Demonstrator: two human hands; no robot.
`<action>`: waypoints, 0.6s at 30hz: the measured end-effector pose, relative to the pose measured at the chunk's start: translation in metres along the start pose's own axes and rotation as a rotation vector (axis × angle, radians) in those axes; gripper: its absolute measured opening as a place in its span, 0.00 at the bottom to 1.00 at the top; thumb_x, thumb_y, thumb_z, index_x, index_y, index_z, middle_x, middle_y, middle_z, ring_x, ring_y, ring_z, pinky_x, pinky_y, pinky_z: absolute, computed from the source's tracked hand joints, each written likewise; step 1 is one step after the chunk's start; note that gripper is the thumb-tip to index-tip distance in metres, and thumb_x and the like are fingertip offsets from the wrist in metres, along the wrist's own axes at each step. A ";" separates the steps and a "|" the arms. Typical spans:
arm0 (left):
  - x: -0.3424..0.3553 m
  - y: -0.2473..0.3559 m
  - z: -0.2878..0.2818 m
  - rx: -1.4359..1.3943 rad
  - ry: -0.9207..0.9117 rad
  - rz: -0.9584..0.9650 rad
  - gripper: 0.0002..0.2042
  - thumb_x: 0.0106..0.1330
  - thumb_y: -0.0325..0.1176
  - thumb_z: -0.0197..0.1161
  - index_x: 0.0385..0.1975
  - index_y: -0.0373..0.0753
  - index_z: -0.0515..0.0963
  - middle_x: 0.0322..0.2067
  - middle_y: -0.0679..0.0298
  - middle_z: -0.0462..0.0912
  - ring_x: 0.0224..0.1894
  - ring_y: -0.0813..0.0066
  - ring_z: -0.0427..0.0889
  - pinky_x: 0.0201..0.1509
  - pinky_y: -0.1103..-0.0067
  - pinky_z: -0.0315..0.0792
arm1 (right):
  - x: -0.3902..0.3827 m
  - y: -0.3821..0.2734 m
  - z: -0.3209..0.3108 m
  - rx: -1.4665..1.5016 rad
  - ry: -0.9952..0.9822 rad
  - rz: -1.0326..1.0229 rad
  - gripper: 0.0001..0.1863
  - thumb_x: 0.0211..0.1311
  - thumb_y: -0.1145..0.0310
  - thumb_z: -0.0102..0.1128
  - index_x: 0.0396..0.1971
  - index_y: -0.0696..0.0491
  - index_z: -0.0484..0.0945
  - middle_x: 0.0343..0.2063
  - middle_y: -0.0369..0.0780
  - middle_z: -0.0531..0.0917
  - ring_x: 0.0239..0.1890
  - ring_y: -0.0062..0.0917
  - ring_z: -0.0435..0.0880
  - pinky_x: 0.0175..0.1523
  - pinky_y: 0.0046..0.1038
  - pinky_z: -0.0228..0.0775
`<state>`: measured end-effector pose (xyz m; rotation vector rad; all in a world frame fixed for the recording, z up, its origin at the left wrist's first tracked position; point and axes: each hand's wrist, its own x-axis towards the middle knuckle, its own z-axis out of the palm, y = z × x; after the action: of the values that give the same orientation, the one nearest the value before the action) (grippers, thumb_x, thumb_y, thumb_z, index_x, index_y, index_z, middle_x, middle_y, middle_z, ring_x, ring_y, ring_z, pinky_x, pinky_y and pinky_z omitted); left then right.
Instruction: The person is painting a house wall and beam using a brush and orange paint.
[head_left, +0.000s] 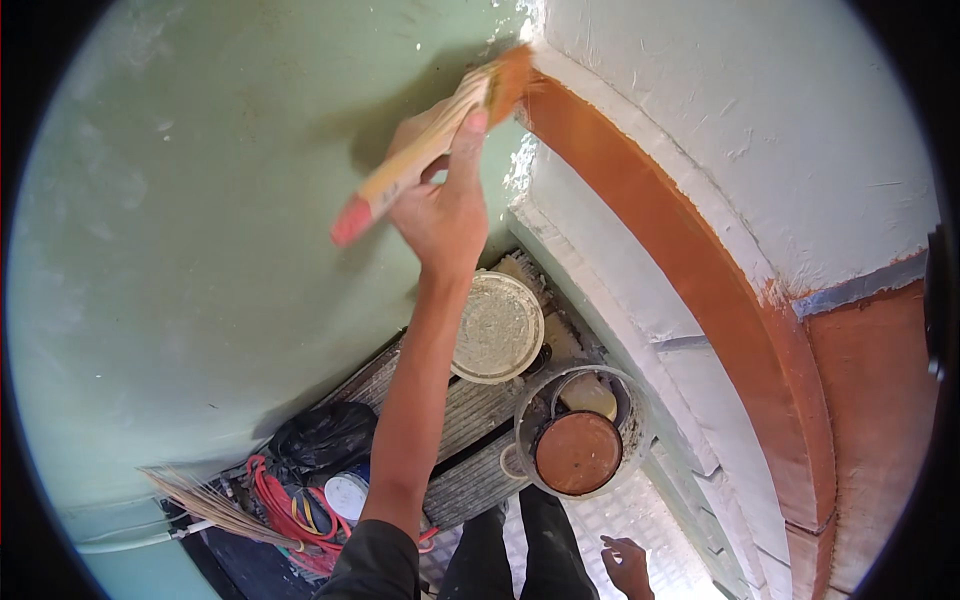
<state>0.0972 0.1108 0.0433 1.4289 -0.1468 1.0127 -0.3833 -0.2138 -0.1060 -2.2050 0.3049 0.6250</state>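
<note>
My left hand (445, 215) is raised overhead, shut on a paintbrush (420, 160) with a pale wooden handle and a red tip. Its bristles (510, 78), loaded with orange paint, touch the upper end of an orange arch band (660, 220), where it meets the pale green wall (200, 200). My right hand (625, 565) hangs low by my legs at the bottom edge, fingers apart and holding nothing. Below it stands a grey bucket (632, 425) holding a round can of orange paint (578, 452).
A round pale lid or tub (497, 327) lies on worn planks (470, 480). A black bag (325, 435), red cable (285, 495), a white can (348, 495) and a straw broom (200, 500) sit at lower left. White moulded trim (620, 290) runs beside the arch.
</note>
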 end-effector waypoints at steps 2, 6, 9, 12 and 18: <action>-0.002 -0.001 -0.006 0.070 0.133 0.214 0.10 0.67 0.30 0.69 0.42 0.30 0.83 0.34 0.62 0.85 0.29 0.83 0.79 0.27 0.84 0.76 | 0.000 0.005 0.002 -0.012 0.013 -0.014 0.15 0.62 0.75 0.61 0.49 0.51 0.86 0.39 0.45 0.86 0.38 0.36 0.86 0.37 0.32 0.80; -0.016 -0.007 -0.007 0.179 0.190 0.265 0.08 0.65 0.23 0.69 0.43 0.31 0.83 0.41 0.57 0.86 0.36 0.71 0.84 0.40 0.77 0.77 | 0.003 0.001 0.003 -0.016 -0.012 -0.026 0.16 0.61 0.75 0.61 0.50 0.51 0.85 0.39 0.45 0.86 0.38 0.35 0.86 0.36 0.32 0.78; -0.034 -0.031 0.012 0.123 0.150 0.236 0.09 0.65 0.24 0.69 0.43 0.31 0.82 0.39 0.58 0.86 0.34 0.73 0.83 0.36 0.77 0.77 | 0.005 0.023 0.012 -0.015 0.065 -0.239 0.17 0.62 0.75 0.62 0.50 0.51 0.85 0.39 0.45 0.86 0.38 0.35 0.85 0.36 0.32 0.77; -0.055 -0.022 0.020 0.136 0.053 0.125 0.09 0.63 0.24 0.70 0.43 0.33 0.83 0.36 0.59 0.86 0.33 0.72 0.83 0.35 0.76 0.78 | 0.008 0.009 0.005 -0.023 0.002 -0.087 0.15 0.62 0.75 0.62 0.49 0.52 0.86 0.39 0.45 0.86 0.38 0.35 0.85 0.36 0.32 0.78; -0.071 -0.010 -0.006 0.293 -0.069 0.127 0.10 0.60 0.22 0.70 0.42 0.34 0.84 0.36 0.58 0.87 0.35 0.64 0.85 0.38 0.73 0.79 | 0.012 -0.006 0.002 -0.032 -0.022 -0.039 0.11 0.62 0.76 0.62 0.44 0.54 0.86 0.40 0.45 0.86 0.39 0.34 0.85 0.37 0.32 0.79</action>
<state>0.0584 0.0832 -0.0110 1.7401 -0.1457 1.1229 -0.3712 -0.2085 -0.1089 -2.2279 0.2423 0.6361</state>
